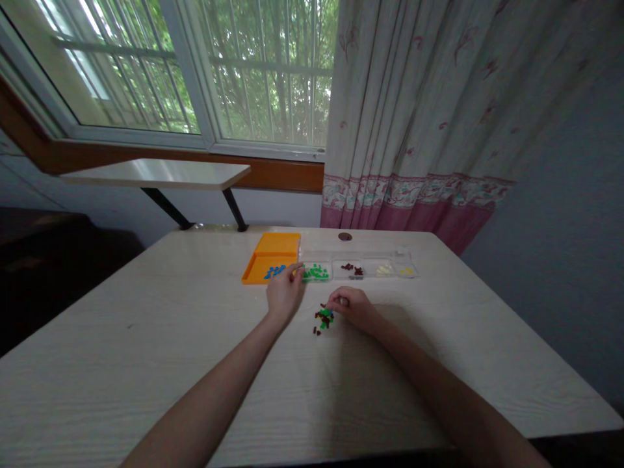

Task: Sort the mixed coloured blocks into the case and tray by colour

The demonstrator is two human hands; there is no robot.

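A small heap of loose beads (322, 318), green and dark red, lies on the pale wooden table (146, 364). My right hand (353, 305) rests just right of the heap, fingers curled in a pinch at its top edge; what they hold is too small to make out. My left hand (284, 291) reaches forward, fingertips pinched together at the edge between the orange tray (273, 250) with blue beads (274, 271) and the clear compartment of green beads (316, 272).
A clear divided box (370, 258) runs right of the orange tray, holding dark red beads (351, 268), pale beads (385, 268) and yellow beads (405, 271). A small dark disc (344, 236) lies near the far edge. A shelf (160, 173), window and curtain stand behind.
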